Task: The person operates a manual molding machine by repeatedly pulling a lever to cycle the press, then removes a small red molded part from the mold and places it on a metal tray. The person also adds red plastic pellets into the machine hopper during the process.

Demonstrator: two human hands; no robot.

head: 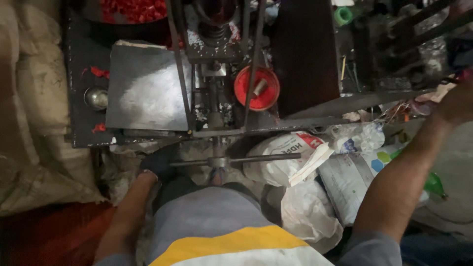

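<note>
Grey-yellow shirt (221,231) closest, gloved left hand (156,165) grasping crossbar (236,160), right hand (456,101) blurred, grip unclear

left hand (156,165) on crossbar handle (236,160), red cup (256,88)

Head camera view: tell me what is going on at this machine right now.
A person stands over a dark metal press. The left hand, in a dark glove, rests low at the end of the horizontal crossbar handle. The right hand reaches out to a long lever at the right edge; its grip is blurred. A red round dish sits on the machine, red pieces fill a bin above, and white sacks lie below.
</note>
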